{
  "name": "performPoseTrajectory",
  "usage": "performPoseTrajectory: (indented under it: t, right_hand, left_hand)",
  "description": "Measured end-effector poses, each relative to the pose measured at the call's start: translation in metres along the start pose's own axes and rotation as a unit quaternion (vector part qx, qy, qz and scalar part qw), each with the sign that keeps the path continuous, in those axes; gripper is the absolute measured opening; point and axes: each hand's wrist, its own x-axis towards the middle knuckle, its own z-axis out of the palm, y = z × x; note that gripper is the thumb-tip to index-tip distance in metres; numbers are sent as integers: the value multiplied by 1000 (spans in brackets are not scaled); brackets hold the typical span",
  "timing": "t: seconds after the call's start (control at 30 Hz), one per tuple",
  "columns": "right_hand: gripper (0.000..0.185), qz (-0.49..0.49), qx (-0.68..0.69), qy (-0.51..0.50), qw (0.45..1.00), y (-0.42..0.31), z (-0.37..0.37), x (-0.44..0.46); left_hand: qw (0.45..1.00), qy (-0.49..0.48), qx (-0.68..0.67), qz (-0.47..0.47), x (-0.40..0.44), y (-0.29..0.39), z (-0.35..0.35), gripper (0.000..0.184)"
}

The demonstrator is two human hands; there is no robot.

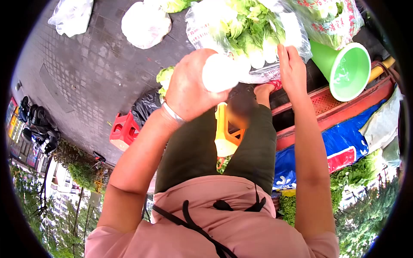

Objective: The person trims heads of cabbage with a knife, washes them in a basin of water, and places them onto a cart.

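Note:
My left hand (pixel 187 84), with a band on its wrist, is closed around a rounded white thing (pixel 220 73). Glare washes out its detail, so I cannot tell its kind. Just beyond lies an open clear plastic bag (pixel 297 26) with leafy greens (pixel 249 30), their pale stem ends toward me. At the bag's near right edge is my right hand (pixel 293 71), fingers stretched out beside the greens. Whether it grips the plastic does not show. A yellow plastic stool (pixel 226 139) shows between my legs, below a blurred brown patch.
A light green bucket (pixel 350 71) lies tilted at right, near a red crate (pixel 314 103) and a blue sack (pixel 344 131). A red stool (pixel 124 129) and black bag (pixel 146 107) are at left. White bags (pixel 145 25) rest on grey paving (pixel 94 64).

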Motion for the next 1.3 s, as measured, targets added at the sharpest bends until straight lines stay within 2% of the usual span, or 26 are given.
performPoseTrajectory:
  t: [0.07,0.17,0.2,0.23,0.27,0.3,0.33,0.37,0.43,0.47,0.53,0.63,0.67,0.7,0.73,0.77,0.8,0.83,0.87,0.9,0.97,1.0,1.03,1.1,1.17,1.3]
  right_hand:
    - [44,14,-7,36,999,-2,4,31]
    - [45,-220,-104,183,953,29,9,82]
    - [49,-184,-142,134,963,29,-1,85]
    - [52,-120,13,80,990,3,-8,71]
    - [57,-55,169,28,984,-21,-13,50]
    - [59,-23,322,-107,940,-27,-19,36]
    - [63,11,460,-238,855,-32,-26,21]
    - [57,12,487,-260,834,-44,-33,3]
    - [53,-21,368,-207,906,-45,-41,-12]
    - [52,37,413,-188,890,-25,-43,-7]
    - [51,149,497,-144,843,28,-40,4]
    - [58,94,598,-85,792,83,-72,-9]
    - [74,38,685,-127,716,91,-91,-17]
    - [90,42,707,-152,690,112,-106,-20]
    - [95,43,732,-124,669,132,-124,-20]
    - [100,42,755,-95,647,150,-144,-17]
    - [102,44,702,-75,707,168,-172,-14]
    - [92,30,705,-76,705,194,-191,-8]
    - [84,56,651,-77,753,217,-207,5]
    - [75,83,594,-80,796,242,-221,20]
    - [60,196,597,-96,772,305,-239,62]
    - [60,220,561,-97,792,320,-252,82]
    - [60,237,545,-102,797,337,-259,105]
    - [61,266,481,-133,825,371,-266,148]
    - [60,284,383,-182,860,395,-263,186]
    - [59,318,207,-91,921,415,-221,227]
  left_hand:
    - [1000,18,12,21,9,-4,0,56]
    - [999,17,-49,15,22,-3,-1,60]
    - [996,-25,-88,-7,27,-1,-1,64]
    - [995,-32,-96,1,30,1,4,63]
    - [994,-36,-103,15,37,6,12,63]
    - [993,-40,-111,32,45,12,21,63]
    - [991,-51,-112,49,50,20,29,64]
    - [992,-53,-95,65,55,29,37,64]
    - [991,-60,-63,101,64,50,57,64]
    - [992,-73,-29,99,66,60,66,64]
    - [987,-85,-94,98,74,77,93,62]
    - [976,-137,-168,37,102,118,137,68]
    - [961,-166,-220,-7,117,136,155,70]
    - [942,-195,-269,-55,130,152,179,73]
    - [923,-221,-306,-72,143,163,209,79]
    - [931,-238,-276,-18,158,179,236,79]
    - [914,-261,-309,-40,173,195,264,79]
    - [895,-281,-341,-63,184,210,287,78]
    - [907,-268,-319,-64,191,230,294,80]
    - [954,-194,-226,42,202,231,317,66]
    - [976,-148,-150,60,211,225,335,75]
    - [982,-122,-119,79,212,220,341,76]
    - [991,-96,-71,58,199,223,337,51]
    - [985,-142,-92,-22,185,195,332,47]
    - [971,-170,-80,-146,168,171,322,45]
    - [978,-104,17,-180,129,117,311,40]
